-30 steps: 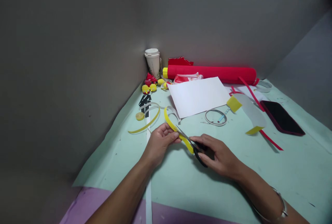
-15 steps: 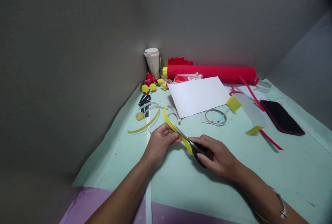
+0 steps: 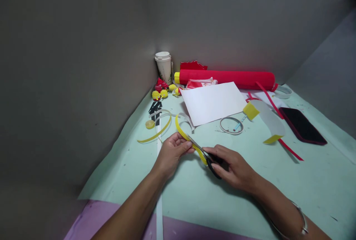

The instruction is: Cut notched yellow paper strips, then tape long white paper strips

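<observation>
My left hand (image 3: pixel 172 153) pinches a yellow corrugated paper strip (image 3: pixel 181 130) between thumb and fingers. The strip curls up beyond the fingertips, and its other end slants down to the right. My right hand (image 3: pixel 232 166) is closed around the black handles of the scissors (image 3: pixel 213 169). The scissor blades lie along the strip beside my left fingertips. Whether the blades are fully closed is too small to tell. Left of the strip lie a thin yellow strip (image 3: pixel 155 137) and a small yellow coil (image 3: pixel 150 124).
White paper (image 3: pixel 213 103) lies behind the hands, before a red roll (image 3: pixel 228 78) and a lidded cup (image 3: pixel 164 67). A tape ring (image 3: pixel 231 132) and phone (image 3: pixel 303 125) sit to the right. Black strips (image 3: pixel 155 111), small yellow-red pieces (image 3: pixel 156 95) and grey walls stand at the left.
</observation>
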Demonstrator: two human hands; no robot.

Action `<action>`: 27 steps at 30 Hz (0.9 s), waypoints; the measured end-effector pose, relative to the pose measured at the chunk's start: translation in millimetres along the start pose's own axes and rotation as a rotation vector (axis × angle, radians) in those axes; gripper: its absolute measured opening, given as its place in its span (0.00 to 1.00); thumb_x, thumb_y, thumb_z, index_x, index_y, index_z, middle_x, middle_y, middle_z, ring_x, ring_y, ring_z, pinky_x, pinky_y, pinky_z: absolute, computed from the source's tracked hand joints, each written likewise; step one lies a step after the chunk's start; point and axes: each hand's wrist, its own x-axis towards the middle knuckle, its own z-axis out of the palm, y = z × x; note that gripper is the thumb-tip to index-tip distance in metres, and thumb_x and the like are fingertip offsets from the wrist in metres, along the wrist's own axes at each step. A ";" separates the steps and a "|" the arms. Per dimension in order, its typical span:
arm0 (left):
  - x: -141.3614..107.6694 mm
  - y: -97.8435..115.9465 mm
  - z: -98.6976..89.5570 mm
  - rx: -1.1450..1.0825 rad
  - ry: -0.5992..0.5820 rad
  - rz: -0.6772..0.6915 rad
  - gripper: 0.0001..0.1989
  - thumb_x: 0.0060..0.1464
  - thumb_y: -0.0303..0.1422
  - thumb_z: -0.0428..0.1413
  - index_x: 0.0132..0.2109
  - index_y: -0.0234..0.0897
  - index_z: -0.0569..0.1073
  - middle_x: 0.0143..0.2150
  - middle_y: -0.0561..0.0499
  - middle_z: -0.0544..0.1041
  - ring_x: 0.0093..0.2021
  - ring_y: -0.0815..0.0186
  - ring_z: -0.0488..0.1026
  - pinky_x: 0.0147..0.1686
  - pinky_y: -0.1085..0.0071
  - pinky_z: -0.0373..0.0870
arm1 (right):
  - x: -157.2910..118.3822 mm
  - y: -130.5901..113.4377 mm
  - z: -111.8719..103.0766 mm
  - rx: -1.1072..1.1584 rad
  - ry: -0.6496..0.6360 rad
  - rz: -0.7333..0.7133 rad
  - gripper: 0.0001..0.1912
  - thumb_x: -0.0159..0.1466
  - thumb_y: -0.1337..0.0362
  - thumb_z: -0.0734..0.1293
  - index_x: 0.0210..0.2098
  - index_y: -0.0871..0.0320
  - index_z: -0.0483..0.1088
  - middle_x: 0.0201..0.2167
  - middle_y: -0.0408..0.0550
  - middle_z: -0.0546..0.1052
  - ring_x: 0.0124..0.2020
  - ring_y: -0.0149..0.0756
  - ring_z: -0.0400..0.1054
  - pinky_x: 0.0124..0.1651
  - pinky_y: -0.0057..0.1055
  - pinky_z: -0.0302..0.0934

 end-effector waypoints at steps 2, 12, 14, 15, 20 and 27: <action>0.4 -0.4 -0.5 -0.004 -0.001 -0.005 0.14 0.47 0.30 0.66 0.41 0.33 0.74 0.36 0.51 0.76 0.36 0.71 0.74 0.38 0.75 0.74 | 0.0 -0.2 -0.2 -0.004 -0.002 0.000 0.23 0.64 0.66 0.63 0.58 0.53 0.63 0.32 0.44 0.68 0.31 0.34 0.63 0.34 0.31 0.58; -1.0 1.5 0.6 -0.002 0.005 -0.013 0.14 0.46 0.31 0.67 0.41 0.33 0.75 0.37 0.50 0.77 0.37 0.70 0.75 0.39 0.75 0.74 | 0.9 -1.6 -0.1 0.030 0.010 0.018 0.22 0.64 0.67 0.63 0.57 0.53 0.65 0.34 0.45 0.71 0.33 0.35 0.65 0.36 0.32 0.60; -1.9 3.3 1.3 -0.015 0.001 -0.014 0.14 0.46 0.31 0.67 0.41 0.33 0.75 0.37 0.50 0.77 0.37 0.70 0.75 0.39 0.75 0.74 | 1.8 -2.3 -0.6 0.084 0.010 0.045 0.22 0.63 0.67 0.62 0.57 0.53 0.65 0.37 0.47 0.73 0.36 0.36 0.66 0.40 0.33 0.61; -2.4 4.4 1.9 -0.023 -0.003 -0.014 0.14 0.47 0.32 0.66 0.40 0.33 0.75 0.37 0.50 0.77 0.37 0.70 0.75 0.39 0.75 0.74 | 2.1 -2.5 -0.9 0.109 0.011 0.060 0.22 0.63 0.67 0.62 0.57 0.53 0.65 0.38 0.48 0.73 0.37 0.37 0.67 0.41 0.34 0.62; -4.3 9.4 5.0 -0.033 -0.021 -0.018 0.12 0.51 0.34 0.64 0.40 0.31 0.75 0.37 0.48 0.78 0.36 0.69 0.75 0.37 0.75 0.74 | 2.8 -1.9 -2.3 0.211 0.068 0.162 0.21 0.63 0.66 0.62 0.56 0.55 0.66 0.41 0.49 0.74 0.38 0.37 0.68 0.42 0.35 0.62; -2.7 7.5 2.0 -0.044 0.004 -0.025 0.10 0.52 0.33 0.63 0.39 0.31 0.75 0.34 0.50 0.77 0.31 0.72 0.73 0.33 0.77 0.73 | 2.8 1.3 -3.9 0.267 0.142 0.322 0.21 0.64 0.63 0.61 0.57 0.58 0.66 0.32 0.45 0.72 0.32 0.34 0.65 0.35 0.31 0.62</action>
